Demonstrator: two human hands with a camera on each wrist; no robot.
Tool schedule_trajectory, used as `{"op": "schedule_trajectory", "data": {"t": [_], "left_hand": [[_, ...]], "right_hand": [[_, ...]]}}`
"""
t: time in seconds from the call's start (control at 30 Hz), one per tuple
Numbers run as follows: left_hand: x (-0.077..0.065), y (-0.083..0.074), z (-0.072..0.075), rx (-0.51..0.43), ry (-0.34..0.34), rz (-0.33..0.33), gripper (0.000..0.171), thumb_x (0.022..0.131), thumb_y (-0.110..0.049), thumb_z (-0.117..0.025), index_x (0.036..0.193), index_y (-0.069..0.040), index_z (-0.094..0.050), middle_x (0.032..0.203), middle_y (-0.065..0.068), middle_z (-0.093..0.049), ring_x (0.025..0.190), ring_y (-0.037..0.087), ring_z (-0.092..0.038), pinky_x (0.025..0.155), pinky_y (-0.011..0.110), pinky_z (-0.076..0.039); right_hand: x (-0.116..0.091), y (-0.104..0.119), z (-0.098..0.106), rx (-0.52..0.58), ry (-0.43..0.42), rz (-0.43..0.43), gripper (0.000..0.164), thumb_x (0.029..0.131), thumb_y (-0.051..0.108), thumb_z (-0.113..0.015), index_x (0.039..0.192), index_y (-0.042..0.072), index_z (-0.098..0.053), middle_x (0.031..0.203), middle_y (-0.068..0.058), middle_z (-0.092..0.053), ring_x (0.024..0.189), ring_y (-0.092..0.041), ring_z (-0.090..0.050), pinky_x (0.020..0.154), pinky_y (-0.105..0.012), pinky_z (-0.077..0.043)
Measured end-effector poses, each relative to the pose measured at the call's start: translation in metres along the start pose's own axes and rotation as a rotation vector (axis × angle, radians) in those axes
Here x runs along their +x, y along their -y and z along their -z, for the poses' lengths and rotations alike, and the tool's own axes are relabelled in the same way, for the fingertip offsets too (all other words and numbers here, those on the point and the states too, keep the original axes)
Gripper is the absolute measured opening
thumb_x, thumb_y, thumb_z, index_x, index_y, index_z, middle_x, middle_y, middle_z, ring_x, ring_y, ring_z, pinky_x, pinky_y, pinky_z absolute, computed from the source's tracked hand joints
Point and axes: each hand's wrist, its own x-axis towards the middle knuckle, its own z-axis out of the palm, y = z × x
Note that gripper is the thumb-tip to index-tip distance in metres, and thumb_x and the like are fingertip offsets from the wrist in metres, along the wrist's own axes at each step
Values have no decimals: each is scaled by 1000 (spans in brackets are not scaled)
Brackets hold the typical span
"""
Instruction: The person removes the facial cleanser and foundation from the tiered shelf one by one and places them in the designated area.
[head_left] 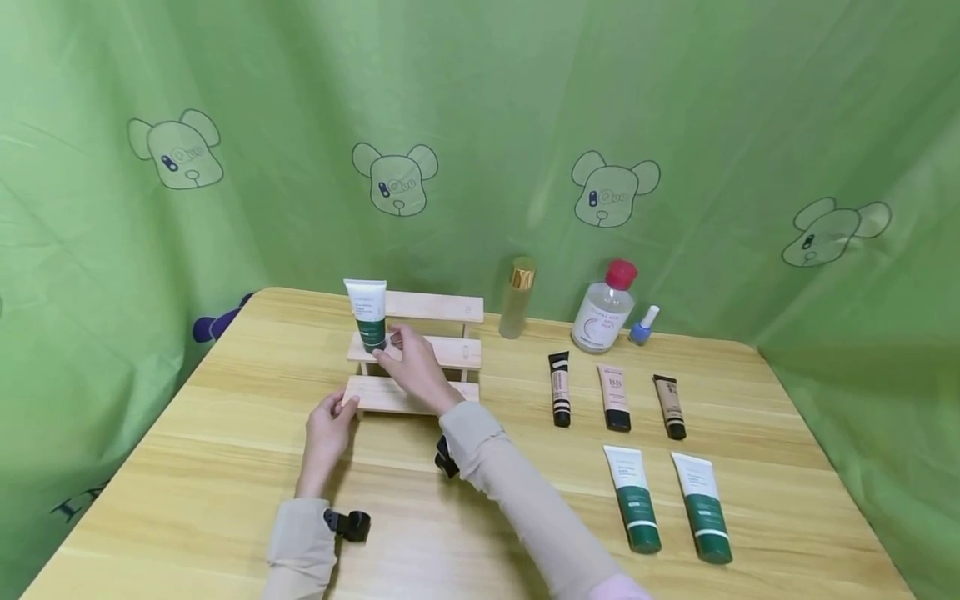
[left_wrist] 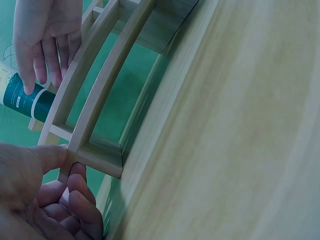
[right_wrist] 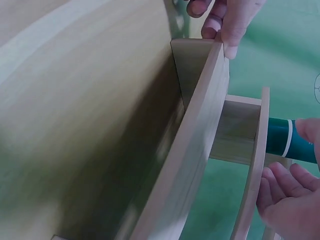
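Note:
A three-tiered wooden display rack point(head_left: 412, 396) stands on the table. My left hand point(head_left: 328, 431) pinches the left end of its lowest step, thumb on top and fingers curled below, as the left wrist view shows. A white-and-green squeeze tube point(head_left: 369, 310) stands upright, cap down, at the left end of the middle step. Beside its lower end is my right hand point(head_left: 416, 367), thumb and fingers spread apart. In the right wrist view the thumb overlaps the tube point(right_wrist: 279, 137), while the loosely bent fingers point(right_wrist: 280, 182) lie apart from it; contact is hard to tell.
Right of the rack stand a gold-capped bottle point(head_left: 516, 300), a red-capped bottle point(head_left: 602, 312) and a blue nail polish bottle point(head_left: 642, 327). Small tubes point(head_left: 615, 396) lie before them, with two white-and-green tubes point(head_left: 636, 500) nearer. A green curtain point(head_left: 480, 100) hangs behind the table.

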Motion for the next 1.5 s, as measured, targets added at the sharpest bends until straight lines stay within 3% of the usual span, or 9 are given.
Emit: {"op": "schedule_trajectory", "data": {"t": [0.4, 0.77, 0.97, 1.3, 1.5], "left_hand": [[0, -1, 0, 25, -12, 0, 47, 98, -23, -52, 132, 8, -48, 98, 14, -56, 74, 13, -46, 60, 20, -40], [1, -2, -1, 23, -28, -8, 47, 97, -24, -54, 130, 9, -49, 98, 15, -56, 76, 15, -47, 63, 22, -40], [1, 0, 0, 21, -20, -1, 47, 97, -24, -53, 131, 8, -49, 99, 15, -57, 75, 14, -47, 62, 20, -40], [-1, 0, 0, 13, -4, -6, 47, 98, -22, -53, 131, 10, -48, 97, 13, -54, 72, 12, -44, 58, 20, -40], [0, 0, 0, 15, -9, -10, 47, 97, -22, -53, 131, 10, -48, 97, 13, -54, 73, 12, -45, 60, 20, -40]], "right_hand": [[13, 7, -2, -23, 38, -25, 52, 92, 26, -63, 135, 2, -44, 120, -15, -59, 112, -26, -56, 97, -38, -44], [17, 9, -4, -63, 31, -3, 44, 93, 27, -62, 128, 4, -51, 112, -10, -63, 98, -21, -58, 87, -34, -45], [16, 7, -5, -18, 19, -1, 40, 92, 26, -63, 125, 4, -53, 110, -10, -63, 99, -21, -58, 89, -34, -46], [5, 3, 2, 84, 21, -1, 38, 93, 26, -63, 123, 6, -54, 107, -11, -63, 92, -18, -60, 78, -27, -50], [-1, -1, 10, 110, 8, 19, 39, 92, 25, -64, 124, 4, -54, 105, -11, -63, 95, -20, -59, 83, -30, -49]]}}
